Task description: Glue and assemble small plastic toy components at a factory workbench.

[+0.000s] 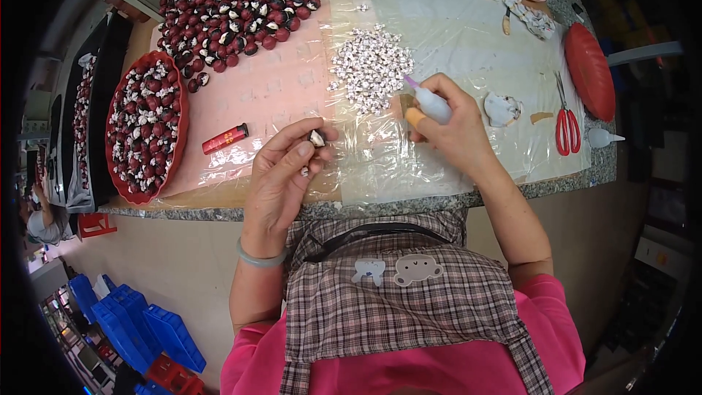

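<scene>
Both hands are apart over the table, each closed on something: my left hand (281, 164) pinches a small black-and-white piece (316, 137) at its fingertips, and my right hand (455, 123) is wrapped around a soft white bottle (433, 106). The piece sits near the front edge, left of the white pile; it is held by its margin, probably so that one face stays exposed. A second pale bit (305, 171) shows lower among the same fingers. I grip the bottle by its body, likely for easy squeezing, with its purple nozzle (412, 82) directed toward the heap of small white pieces (369, 66); whether it touches them I cannot tell. Clear film (387, 164) covers the work area, presumably as protection from spills. Containers: at left, a scalloped red tray (183, 124) is filled with dark red balls mixed with white bits; loose balls (234, 14) lie heaped behind it. At right, a second red tray (589, 73) lies beyond the red-handled scissors (567, 132); its contents, if any, cannot be made out.
</scene>
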`<state>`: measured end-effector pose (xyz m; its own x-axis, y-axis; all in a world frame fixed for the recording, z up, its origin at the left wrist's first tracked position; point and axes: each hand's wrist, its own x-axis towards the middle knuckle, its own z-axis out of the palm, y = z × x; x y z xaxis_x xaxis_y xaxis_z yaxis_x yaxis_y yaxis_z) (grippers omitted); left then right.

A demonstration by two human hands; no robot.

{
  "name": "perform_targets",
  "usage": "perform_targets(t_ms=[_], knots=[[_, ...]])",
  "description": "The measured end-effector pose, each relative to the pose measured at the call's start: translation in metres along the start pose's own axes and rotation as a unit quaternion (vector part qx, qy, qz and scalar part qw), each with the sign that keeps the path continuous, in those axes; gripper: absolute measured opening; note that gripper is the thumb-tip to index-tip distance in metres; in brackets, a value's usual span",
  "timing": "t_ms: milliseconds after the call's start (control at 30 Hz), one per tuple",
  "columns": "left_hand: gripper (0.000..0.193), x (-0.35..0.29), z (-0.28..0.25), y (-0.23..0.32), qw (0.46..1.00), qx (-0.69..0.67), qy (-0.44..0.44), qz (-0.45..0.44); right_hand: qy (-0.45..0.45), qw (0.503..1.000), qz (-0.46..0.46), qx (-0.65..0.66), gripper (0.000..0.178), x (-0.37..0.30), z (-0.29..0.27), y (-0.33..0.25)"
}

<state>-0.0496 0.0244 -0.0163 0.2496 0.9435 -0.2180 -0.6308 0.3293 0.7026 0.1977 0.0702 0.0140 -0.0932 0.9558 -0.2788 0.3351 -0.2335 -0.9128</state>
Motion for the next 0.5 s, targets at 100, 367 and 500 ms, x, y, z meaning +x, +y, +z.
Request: perform_targets(t_ms=[100,367,500], knots=[[0.031,-0.001,-0.001,0.0,1.0,-0.005,0.007,0.003,0.05,0.938,-0.25,-0.236,0.02,0.013,0.006,0.013],[0.032,-0.004,-0.002,0.001,1.0,-0.006,0.006,0.009,0.048,0.92,-0.25,-0.297,0.019,0.013,0.022,0.005],[0.033,-0.004,-0.001,-0.001,0.999,0.033,0.015,0.01,0.039,0.923,-0.25,-0.29,0.016,0.013,0.02,0.001]])
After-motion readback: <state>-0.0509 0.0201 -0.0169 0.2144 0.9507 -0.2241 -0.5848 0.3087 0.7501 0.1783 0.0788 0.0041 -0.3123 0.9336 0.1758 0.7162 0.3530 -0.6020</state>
